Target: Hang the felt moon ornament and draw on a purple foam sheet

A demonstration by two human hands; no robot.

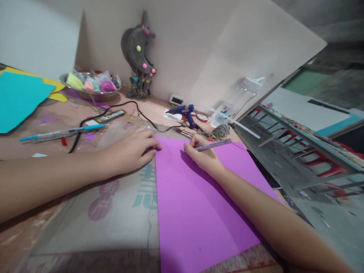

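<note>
A large sheet of purple paper (196, 212) lies on a printed cardboard sheet (119, 227) in front of me. Gripped in my right hand (203, 153) is a pen (214, 145), held in a writing grip over the upper part of the paper, its tip hidden by my fingers. My left hand (139, 148) lies flat, palm down, at the paper's top left corner, fingertips touching its edge. A faint curved line shows on the paper between the hands.
Behind the paper are a blue glue gun (184, 113), a grey string ball (221, 131) and a small digital clock (176, 99). A metal bowl of bagged clay (91, 89), blue pens (64, 132), a black cable (136, 104) and turquoise paper (22, 98) occupy the left.
</note>
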